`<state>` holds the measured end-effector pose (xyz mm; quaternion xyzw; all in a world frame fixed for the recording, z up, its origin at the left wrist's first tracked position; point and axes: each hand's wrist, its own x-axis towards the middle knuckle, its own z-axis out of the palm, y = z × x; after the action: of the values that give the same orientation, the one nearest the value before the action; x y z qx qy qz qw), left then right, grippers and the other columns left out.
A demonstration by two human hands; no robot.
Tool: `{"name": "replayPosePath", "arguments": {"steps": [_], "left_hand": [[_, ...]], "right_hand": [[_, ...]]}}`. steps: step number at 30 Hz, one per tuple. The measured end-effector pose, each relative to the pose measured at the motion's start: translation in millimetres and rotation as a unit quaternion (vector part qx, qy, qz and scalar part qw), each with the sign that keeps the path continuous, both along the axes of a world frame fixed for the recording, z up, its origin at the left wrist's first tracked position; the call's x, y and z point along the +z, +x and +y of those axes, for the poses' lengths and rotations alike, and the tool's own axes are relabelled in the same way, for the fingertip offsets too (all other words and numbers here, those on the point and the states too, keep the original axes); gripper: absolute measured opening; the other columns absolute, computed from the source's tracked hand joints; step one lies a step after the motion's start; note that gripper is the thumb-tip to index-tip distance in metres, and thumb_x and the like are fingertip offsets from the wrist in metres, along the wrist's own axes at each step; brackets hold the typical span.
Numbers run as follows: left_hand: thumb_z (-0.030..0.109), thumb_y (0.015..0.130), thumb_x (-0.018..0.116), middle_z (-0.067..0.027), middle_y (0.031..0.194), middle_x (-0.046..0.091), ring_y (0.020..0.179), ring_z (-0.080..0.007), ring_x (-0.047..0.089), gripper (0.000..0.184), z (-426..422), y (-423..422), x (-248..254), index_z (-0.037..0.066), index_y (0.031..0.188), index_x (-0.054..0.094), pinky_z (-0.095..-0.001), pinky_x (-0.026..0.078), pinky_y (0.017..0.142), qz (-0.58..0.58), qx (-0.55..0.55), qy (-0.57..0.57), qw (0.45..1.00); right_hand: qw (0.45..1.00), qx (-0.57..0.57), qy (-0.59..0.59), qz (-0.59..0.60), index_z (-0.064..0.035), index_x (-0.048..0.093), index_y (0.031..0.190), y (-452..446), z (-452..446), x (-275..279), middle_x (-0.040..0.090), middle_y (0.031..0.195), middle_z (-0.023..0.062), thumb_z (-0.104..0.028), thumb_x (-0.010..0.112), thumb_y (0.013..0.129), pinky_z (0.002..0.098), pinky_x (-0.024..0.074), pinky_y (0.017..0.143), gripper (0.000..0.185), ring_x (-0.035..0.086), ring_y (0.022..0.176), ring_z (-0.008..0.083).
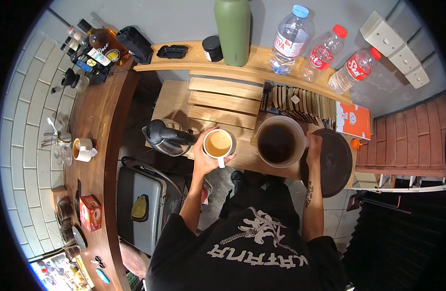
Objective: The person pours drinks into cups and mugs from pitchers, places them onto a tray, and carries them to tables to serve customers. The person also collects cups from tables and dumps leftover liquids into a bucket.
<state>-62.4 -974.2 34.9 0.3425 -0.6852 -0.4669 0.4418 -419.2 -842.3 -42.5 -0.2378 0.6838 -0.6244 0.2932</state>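
My left hand (203, 157) is wrapped round a white mug (218, 144) with something light tan inside, either liquid or the mug's bottom. The mug's handle points toward my body. To its right, my right hand (313, 145) grips the handle of a large translucent pitcher (279, 141) holding dark brown liquid. Both vessels look upright, side by side and a little apart, over the wooden table. A black electric kettle (167, 137) stands left of my left hand. Beside my right hand lies a dark round tray (337, 165).
A wooden slatted rack (225, 99) lies behind the mug. On the shelf (257, 68) stand a green flask (232, 31) and plastic bottles (289, 41). Books (303, 104) line the back right. The left counter (99, 121) bears a cup with a teabag tag (82, 149) and a red box (90, 213).
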Motion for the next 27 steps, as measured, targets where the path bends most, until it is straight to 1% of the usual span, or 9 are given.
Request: {"name": "replayPosePath", "arguments": {"steps": [3, 10, 12, 13, 19, 21, 22, 24, 27], "left_hand": [[0.019, 0.051, 0.094, -0.0127, 0.113, 0.063, 0.104, -0.0200, 0.062, 0.086, 0.2, -5.7, 11.0, -0.003, 0.123, 0.053, -0.0351, 0.049, 0.095, -0.007, -0.006, -0.025, 1.000], [0.025, 0.050, 0.094, -0.0137, 0.113, 0.064, 0.103, -0.0215, 0.063, 0.086, 1.8, -21.3, 26.3, -0.003, 0.121, 0.056, -0.0361, 0.049, 0.094, -0.002, -0.038, -0.041, 0.998], [0.025, 0.051, 0.095, -0.0139, 0.113, 0.064, 0.104, -0.0219, 0.063, 0.087, 3.3, -25.2, 33.3, -0.003, 0.123, 0.055, -0.0357, 0.049, 0.094, -0.010, -0.053, -0.045, 0.998], [0.025, 0.050, 0.095, -0.0139, 0.113, 0.064, 0.104, -0.0219, 0.063, 0.088, 4.1, -28.5, 37.5, -0.003, 0.123, 0.055, -0.0357, 0.049, 0.094, -0.013, -0.055, -0.054, 0.997], [0.025, 0.049, 0.096, -0.0140, 0.112, 0.064, 0.103, -0.0213, 0.064, 0.089, 11.8, -46.2, 59.2, -0.003, 0.123, 0.055, -0.0353, 0.050, 0.093, -0.024, -0.096, -0.046, 0.994], [0.022, 0.048, 0.096, -0.0131, 0.111, 0.065, 0.102, -0.0203, 0.064, 0.088, 20.1, -56.9, 72.7, -0.003, 0.122, 0.056, -0.0342, 0.051, 0.092, -0.018, -0.115, -0.025, 0.993], [0.022, 0.048, 0.096, -0.0131, 0.111, 0.065, 0.102, -0.0203, 0.064, 0.088, 23.3, -63.0, 76.0, -0.003, 0.122, 0.056, -0.0342, 0.051, 0.092, -0.019, -0.124, -0.025, 0.992], [0.021, 0.047, 0.096, -0.0124, 0.111, 0.065, 0.102, -0.0196, 0.064, 0.088, 29.7, -77.0, 79.8, -0.002, 0.122, 0.057, -0.0336, 0.051, 0.091, -0.011, -0.156, -0.016, 0.988], [0.021, 0.049, 0.095, -0.0133, 0.113, 0.065, 0.104, -0.0200, 0.064, 0.086, 46.4, -103.9, 83.6, -0.002, 0.122, 0.057, -0.0339, 0.051, 0.092, 0.011, -0.197, -0.005, 0.980]], "right_hand": [[0.997, -0.032, 0.041, -0.050, -0.0010, 0.053, 0.104, -7.8, 7.7, -1.3, 0.055, 0.096, 0.0044, -0.028, 0.064, 0.092, 0.0284, 0.0411, 0.082, 0.032, 0.051, 0.091, 0.0119], [0.996, -0.076, 0.037, -0.027, 0.0000, 0.057, 0.099, -15.2, 7.5, -7.0, 0.058, 0.093, 0.0042, -0.031, 0.061, 0.093, 0.0293, 0.0432, 0.079, 0.031, 0.053, 0.087, 0.0122], [0.997, 0.035, 0.053, 0.040, 0.0001, 0.061, 0.102, -25.1, 10.9, -5.5, 0.060, 0.095, 0.0062, -0.025, 0.062, 0.093, 0.0314, 0.0451, 0.079, 0.026, 0.055, 0.090, 0.0130], [0.997, 0.030, 0.053, 0.038, 0.0001, 0.061, 0.102, -17.7, 7.6, 12.2, 0.060, 0.095, 0.0062, -0.025, 0.062, 0.093, 0.0314, 0.0451, 0.079, 0.026, 0.055, 0.090, 0.0130], [0.927, -0.030, -0.007, 0.373, 0.0005, 0.061, 0.109, 41.7, 5.2, 133.6, 0.060, 0.112, 0.0163, -0.011, 0.069, 0.083, 0.0380, 0.0450, 0.092, 0.030, 0.059, 0.104, 0.0290], [0.931, 0.116, -0.042, 0.343, 0.0004, 0.060, 0.116, 59.0, 12.2, 164.6, 0.060, 0.114, 0.0152, -0.012, 0.074, 0.079, 0.0353, 0.0448, 0.092, 0.041, 0.059, 0.105, 0.0275], [0.932, 0.107, -0.039, 0.343, 0.0004, 0.060, 0.116, 66.7, 15.7, 174.9, 0.060, 0.114, 0.0152, -0.012, 0.074, 0.079, 0.0353, 0.0448, 0.092, 0.041, 0.059, 0.105, 0.0275], [0.924, 0.261, -0.060, 0.272, -0.0006, 0.052, 0.128, 78.1, 23.6, 189.0, 0.055, 0.125, 0.0161, -0.017, 0.080, 0.075, 0.0375, 0.0421, 0.099, 0.062, 0.054, 0.117, 0.0294], [0.907, 0.327, -0.059, 0.257, -0.0041, 0.041, 0.138, 83.8, 36.7, 197.1, 0.046, 0.136, 0.0179, -0.023, 0.083, 0.071, 0.0415, 0.0378, 0.105, 0.082, 0.045, 0.128, 0.0328]]}}
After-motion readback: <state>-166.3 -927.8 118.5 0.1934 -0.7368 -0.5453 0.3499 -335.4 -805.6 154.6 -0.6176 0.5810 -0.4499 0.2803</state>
